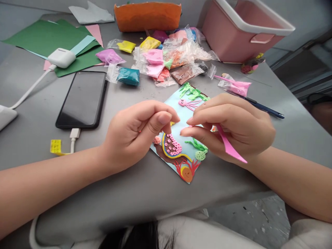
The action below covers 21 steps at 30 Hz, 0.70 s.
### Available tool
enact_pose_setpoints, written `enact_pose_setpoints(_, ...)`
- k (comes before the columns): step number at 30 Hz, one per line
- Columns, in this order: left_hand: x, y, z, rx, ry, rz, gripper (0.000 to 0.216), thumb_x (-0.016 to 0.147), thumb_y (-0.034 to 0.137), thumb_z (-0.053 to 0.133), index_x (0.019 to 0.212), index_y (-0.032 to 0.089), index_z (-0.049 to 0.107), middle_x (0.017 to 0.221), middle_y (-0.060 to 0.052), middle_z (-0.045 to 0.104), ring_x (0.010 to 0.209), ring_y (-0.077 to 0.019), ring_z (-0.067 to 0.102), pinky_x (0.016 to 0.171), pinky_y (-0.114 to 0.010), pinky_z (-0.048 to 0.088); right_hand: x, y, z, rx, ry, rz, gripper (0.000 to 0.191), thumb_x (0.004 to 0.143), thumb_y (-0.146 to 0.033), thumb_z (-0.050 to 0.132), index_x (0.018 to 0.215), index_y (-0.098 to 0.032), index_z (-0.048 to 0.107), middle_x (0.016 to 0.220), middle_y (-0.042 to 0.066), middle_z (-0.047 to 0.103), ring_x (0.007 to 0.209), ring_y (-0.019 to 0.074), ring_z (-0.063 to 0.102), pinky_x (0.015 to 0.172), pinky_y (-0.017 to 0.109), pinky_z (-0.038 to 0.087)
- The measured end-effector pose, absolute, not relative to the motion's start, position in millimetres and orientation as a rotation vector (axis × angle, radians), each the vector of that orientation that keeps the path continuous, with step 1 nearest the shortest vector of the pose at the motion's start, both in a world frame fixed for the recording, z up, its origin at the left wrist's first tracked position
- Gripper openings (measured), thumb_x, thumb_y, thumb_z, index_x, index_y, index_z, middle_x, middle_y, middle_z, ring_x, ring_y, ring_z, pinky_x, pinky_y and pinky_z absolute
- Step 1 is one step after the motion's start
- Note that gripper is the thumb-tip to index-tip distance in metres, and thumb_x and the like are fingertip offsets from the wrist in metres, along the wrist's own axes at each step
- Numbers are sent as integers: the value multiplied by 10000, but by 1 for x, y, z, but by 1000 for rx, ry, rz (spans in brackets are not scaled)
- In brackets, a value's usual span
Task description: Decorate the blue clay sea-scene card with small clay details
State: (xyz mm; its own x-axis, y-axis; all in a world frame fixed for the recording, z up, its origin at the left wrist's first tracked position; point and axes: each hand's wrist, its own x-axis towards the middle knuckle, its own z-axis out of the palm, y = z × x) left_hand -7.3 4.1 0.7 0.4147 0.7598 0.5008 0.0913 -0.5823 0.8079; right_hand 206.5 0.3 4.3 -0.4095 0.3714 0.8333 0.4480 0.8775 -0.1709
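Observation:
My left hand [135, 133] hovers over the left side of a light-blue clay picture card [181, 138], its fingers curled and pinched on a tiny yellow bit of clay [172, 123]. My right hand [230, 126] is closed over the card's right side, with a pink plastic modelling tool [229, 145] tucked in its palm and its fingertips pinched close to the left thumb. The card lies on the grey table [145, 186] and carries clay shapes: a pink squid, green weeds, a spotted shell and an orange snail.
Several bags of coloured clay [160, 58] lie behind the card. A black phone [83, 98] on a white cable sits at left, with an earbud case [61, 57] and green paper [52, 38] behind. A pink tub [241, 27], an orange pouch [147, 15] and a dark pen [261, 107] stand at right.

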Motion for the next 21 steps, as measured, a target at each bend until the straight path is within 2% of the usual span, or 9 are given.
enact_pose_setpoints(3,-7,4,4,1944,722,1174,202,996,217,651,827,175,755,698,18,712,602,-73,619,590,-171,515,207,-1,5,-600,-2037,-95,125,908,-168,770,963,-244,686,803,7,732,668,126,694,618,243,604)
enact_pose_setpoints(7,-5,5,4,1871,693,1142,53,880,159,789,843,181,818,730,20,769,622,-72,652,572,-143,520,209,-5,10,-588,-2105,-50,41,944,-217,740,930,-244,714,778,-1,738,632,117,697,584,243,589)
enact_pose_setpoints(11,-4,5,3,1746,624,1112,128,872,113,781,865,216,856,764,17,805,605,-70,684,542,-124,539,212,-7,12,-580,-2114,-57,162,900,-165,781,1028,-254,735,863,0,751,684,114,708,619,236,604)
enact_pose_setpoints(15,-3,6,4,1666,589,1105,210,844,58,780,863,248,867,756,23,815,621,-75,717,574,-105,575,212,-5,7,-533,-2139,-9,301,896,-42,727,1144,-211,731,896,14,717,719,107,693,662,232,622)
enact_pose_setpoints(19,-2,7,5,1623,615,1112,210,817,46,797,834,245,863,748,37,816,652,-66,729,609,-80,577,210,-2,1,-469,-2118,-1,307,928,-14,671,1173,-192,718,908,16,690,748,99,683,676,225,617)
enact_pose_setpoints(21,-2,7,5,1606,628,1118,186,815,55,800,809,233,856,737,39,810,646,-66,724,604,-82,575,209,-2,1,-496,-2104,-80,205,964,-129,689,1159,-181,723,890,12,692,744,89,673,689,210,613)
